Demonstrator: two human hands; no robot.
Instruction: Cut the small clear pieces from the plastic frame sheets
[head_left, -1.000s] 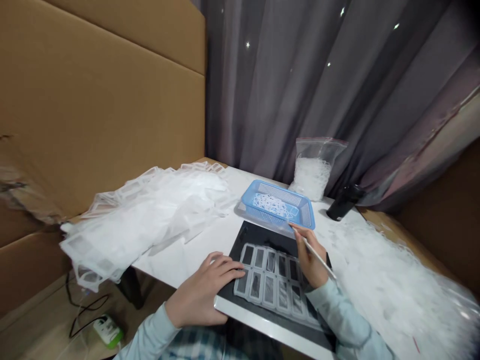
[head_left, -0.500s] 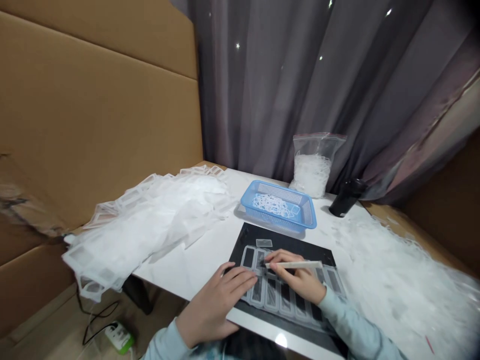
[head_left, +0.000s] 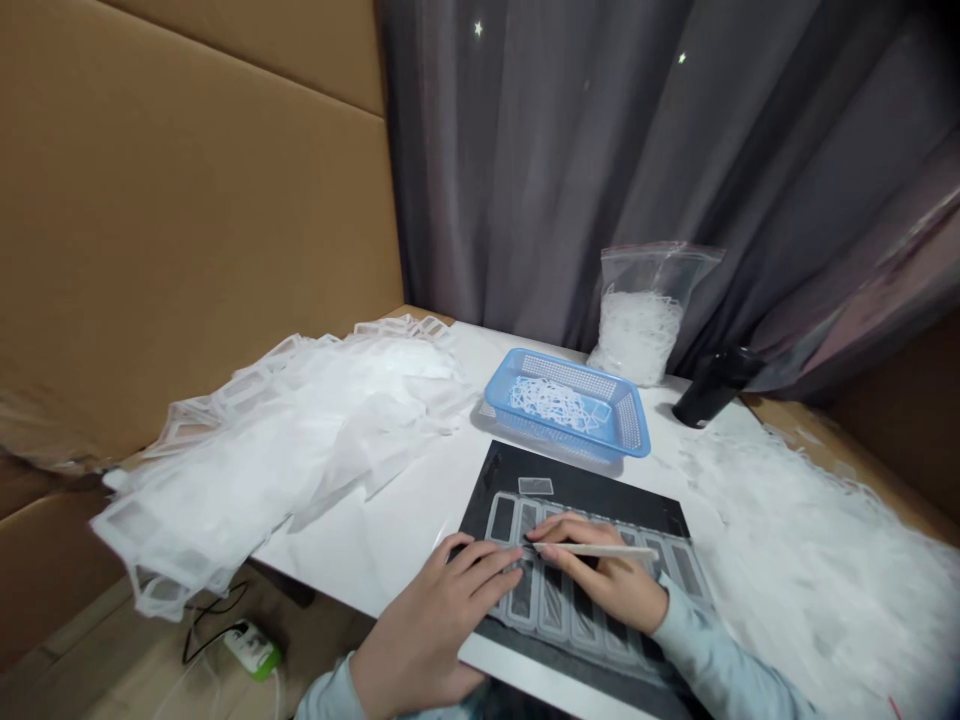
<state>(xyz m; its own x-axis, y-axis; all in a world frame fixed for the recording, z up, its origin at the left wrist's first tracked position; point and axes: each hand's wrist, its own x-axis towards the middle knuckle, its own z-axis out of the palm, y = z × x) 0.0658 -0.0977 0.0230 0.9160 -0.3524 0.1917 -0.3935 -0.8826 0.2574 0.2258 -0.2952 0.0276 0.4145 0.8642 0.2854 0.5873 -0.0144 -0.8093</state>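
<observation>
A translucent sheet with rows of rectangular frames (head_left: 551,603) lies on a black mat (head_left: 592,483). My left hand (head_left: 442,610) rests flat at the left side of the sheet, its fingers spread over the mat's edge. In my right hand (head_left: 607,580) is a thin white pen-like tool (head_left: 607,551), held almost level, its dark tip against the sheet beside my left fingertips. One small loose rectangular piece (head_left: 535,486) lies on the mat above the sheet.
Behind the mat sits a blue basket (head_left: 566,400) with thin white frames. A zip bag (head_left: 641,325) of white pieces and a black bottle (head_left: 712,388) stand at the back. White sheets (head_left: 300,440) pile up at left, a translucent heap (head_left: 817,570) at right.
The camera view has shifted slightly. The tool lies a little flatter in my right hand, its tip still on the sheet; my left hand stays at the sheet's left side.
</observation>
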